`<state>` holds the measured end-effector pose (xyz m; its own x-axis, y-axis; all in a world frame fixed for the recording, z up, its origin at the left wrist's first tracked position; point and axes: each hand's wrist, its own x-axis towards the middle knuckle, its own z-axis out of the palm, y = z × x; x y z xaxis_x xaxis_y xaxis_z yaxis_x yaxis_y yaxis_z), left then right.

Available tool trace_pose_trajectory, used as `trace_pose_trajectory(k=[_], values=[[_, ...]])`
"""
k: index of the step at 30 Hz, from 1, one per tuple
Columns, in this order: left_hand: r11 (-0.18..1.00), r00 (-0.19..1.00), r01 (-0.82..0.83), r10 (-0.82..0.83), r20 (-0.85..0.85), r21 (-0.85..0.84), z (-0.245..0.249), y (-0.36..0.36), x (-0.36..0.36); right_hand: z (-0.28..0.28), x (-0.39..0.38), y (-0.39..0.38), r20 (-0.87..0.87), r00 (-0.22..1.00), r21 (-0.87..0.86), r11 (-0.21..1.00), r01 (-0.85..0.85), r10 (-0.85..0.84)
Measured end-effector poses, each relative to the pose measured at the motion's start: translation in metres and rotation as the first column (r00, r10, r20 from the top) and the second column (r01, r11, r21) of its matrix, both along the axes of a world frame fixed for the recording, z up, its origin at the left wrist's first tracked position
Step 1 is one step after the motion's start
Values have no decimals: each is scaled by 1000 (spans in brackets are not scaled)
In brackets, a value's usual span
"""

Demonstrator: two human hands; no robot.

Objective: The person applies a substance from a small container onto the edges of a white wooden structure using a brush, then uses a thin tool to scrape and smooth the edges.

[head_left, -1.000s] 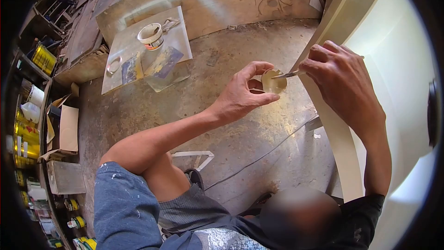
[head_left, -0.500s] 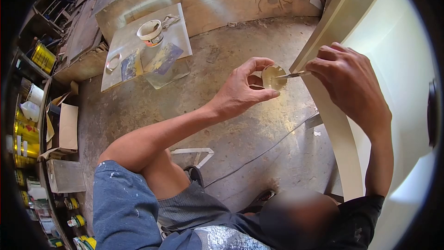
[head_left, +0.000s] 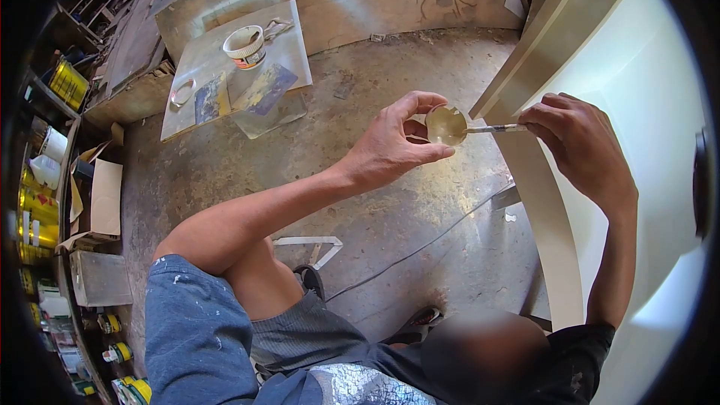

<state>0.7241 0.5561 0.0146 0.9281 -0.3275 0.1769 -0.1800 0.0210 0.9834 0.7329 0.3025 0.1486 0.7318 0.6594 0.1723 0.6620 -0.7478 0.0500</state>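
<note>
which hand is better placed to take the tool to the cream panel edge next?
Right, probably. The right hand grips the thin tool, tip at the small dish, and hangs over the cream panel. The left hand is occupied pinching that dish.

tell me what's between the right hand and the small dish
Only a thin tool, held by the right hand, tip at the small dish; head view.

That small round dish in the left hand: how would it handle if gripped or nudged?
The small round dish is probably light: the left hand holds it by thumb and fingertip alone. It looks shallow, so the thin tool in the right hand could easily tip it by pressing its rim.
</note>
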Motion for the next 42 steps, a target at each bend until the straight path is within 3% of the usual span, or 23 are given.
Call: trace_pose_trajectory(k=[9, 15, 22, 25, 28, 32, 33, 34, 35, 36, 38, 42], values=[[1000, 1000, 8, -8, -8, 1, -1, 0, 0, 0, -2, -4, 36, 999, 39, 999, 30, -32], [999, 998, 41, -42, -36, -12, 1, 0, 0, -7, -8, 1, 132, 991, 60, 997, -39, 30], [999, 998, 30, -31, -52, -16, 2, 0, -1, -4, -17, -13, 77, 996, 66, 997, 42, -47], [1000, 1000, 3, -3, -13, -23, -2, -2, 0, 2, -15, -19, 53, 995, 156, 985, 71, -80], [1000, 997, 10, -8, -76, 24, -2, -3, 2, 12, 2, -12, 42, 999, 376, 927, 8, -26], [1000, 993, -9, 9, -117, 7, -8, -9, 7, 17, 47, 14, 172, 984, 584, 798, -148, 56], [1000, 992, -20, 21, -124, 8, -9, -10, 7, 8, 62, 21, 234, 967, 662, 713, -231, 97], [999, 991, -31, 32, -129, 9, -10, -11, 8, 0, 65, 33, 120, 986, 816, 554, -167, 120], [999, 990, -35, 35, -137, 1, -11, -12, 10, -8, 62, 46, 189, 974, 859, 458, -227, 128], [999, 989, -42, 41, -144, -4, -12, -10, 11, -18, 59, 54, 149, 980, 895, 402, -190, 132], [997, 985, -78, 73, -154, -22, -15, -4, 14, -45, 53, 72, 52, 967, 989, 122, -85, 250], [979, 971, -196, 187, -151, -48, -13, 18, 18, -91, 32, 89, -140, 886, 960, -157, 230, 442]])
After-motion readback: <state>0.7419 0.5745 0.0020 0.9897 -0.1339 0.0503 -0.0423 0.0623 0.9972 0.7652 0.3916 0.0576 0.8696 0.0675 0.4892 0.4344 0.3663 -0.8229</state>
